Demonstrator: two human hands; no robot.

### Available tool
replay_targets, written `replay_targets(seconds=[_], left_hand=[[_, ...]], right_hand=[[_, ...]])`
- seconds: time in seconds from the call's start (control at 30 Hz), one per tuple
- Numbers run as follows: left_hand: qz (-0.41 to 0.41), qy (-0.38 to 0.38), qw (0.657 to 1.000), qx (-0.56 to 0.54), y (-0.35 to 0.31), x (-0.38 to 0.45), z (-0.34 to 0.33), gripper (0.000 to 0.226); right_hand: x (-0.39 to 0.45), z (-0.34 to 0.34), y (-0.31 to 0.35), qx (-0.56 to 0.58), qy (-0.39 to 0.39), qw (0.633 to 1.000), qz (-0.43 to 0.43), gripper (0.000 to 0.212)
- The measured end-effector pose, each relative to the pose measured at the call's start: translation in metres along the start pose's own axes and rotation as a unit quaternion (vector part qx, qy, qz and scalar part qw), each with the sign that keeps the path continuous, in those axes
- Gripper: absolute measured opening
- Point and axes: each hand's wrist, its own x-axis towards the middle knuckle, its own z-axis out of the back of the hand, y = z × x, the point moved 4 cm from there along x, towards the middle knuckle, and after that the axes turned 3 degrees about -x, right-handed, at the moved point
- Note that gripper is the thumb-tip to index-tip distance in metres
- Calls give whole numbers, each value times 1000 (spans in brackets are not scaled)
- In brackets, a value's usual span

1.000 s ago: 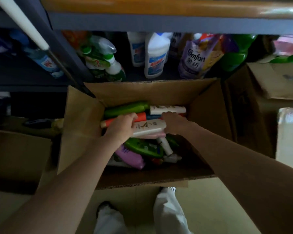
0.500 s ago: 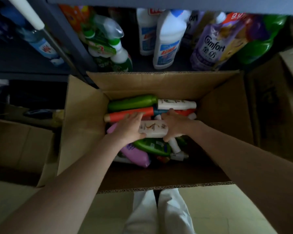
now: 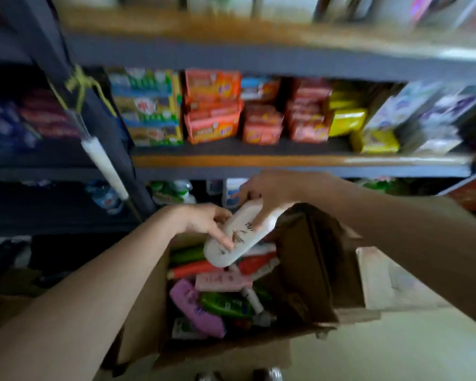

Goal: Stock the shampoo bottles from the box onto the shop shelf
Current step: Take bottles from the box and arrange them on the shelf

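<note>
A white shampoo bottle (image 3: 237, 237) with dark lettering is lifted above the open cardboard box (image 3: 308, 270), tilted with its lower end toward me. My right hand (image 3: 270, 193) grips its upper end from above. My left hand (image 3: 204, 221) holds its lower left side, fingers curled against it. In the box below lie several bottles: green (image 3: 187, 255), red (image 3: 193, 270), pink (image 3: 223, 281), purple (image 3: 195, 312) and another green one (image 3: 226, 305). The view is blurred.
The shop shelf (image 3: 259, 160) right above the hands carries stacked soap packs in green, orange, red and yellow. A lower shelf behind the box holds cleaner bottles (image 3: 171, 192). A white-handled pole (image 3: 105, 166) leans at the left. Another carton (image 3: 390, 281) stands right of the box.
Both hands have lifted the white bottle up out of the box and tilted it. The camera has swung upward, bringing the soap shelf into view.
</note>
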Motion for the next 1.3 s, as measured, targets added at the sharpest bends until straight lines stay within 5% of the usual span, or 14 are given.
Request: replay_targets(seconds=[0.2, 0.43, 0.5, 0.67, 0.9, 1.07, 1.3], left_hand=[[-184, -65, 980, -32, -191, -109, 59, 33], [-321, -130, 937, 40, -356, -203, 78, 23], [-333, -136, 932, 45, -383, -211, 80, 25], [-327, -136, 930, 97, -437, -222, 75, 29], [-384, -237, 892, -8, -525, -243, 90, 21], [-384, -334, 858, -64, -572, -229, 103, 15], [-338, -410, 846, 35, -628, -192, 117, 27]], right_hand=[[-155, 208, -18, 124, -231, 963, -70, 38], [-301, 303, -31, 290, -508, 811, 28, 35], [-324, 313, -43, 288, -514, 806, 48, 34], [-362, 337, -57, 184, -460, 866, 68, 40], [-420, 389, -110, 178, -581, 792, 62, 53], [-415, 388, -171, 288, -498, 818, 0, 31], [-405, 385, -228, 425, -468, 773, 60, 27]])
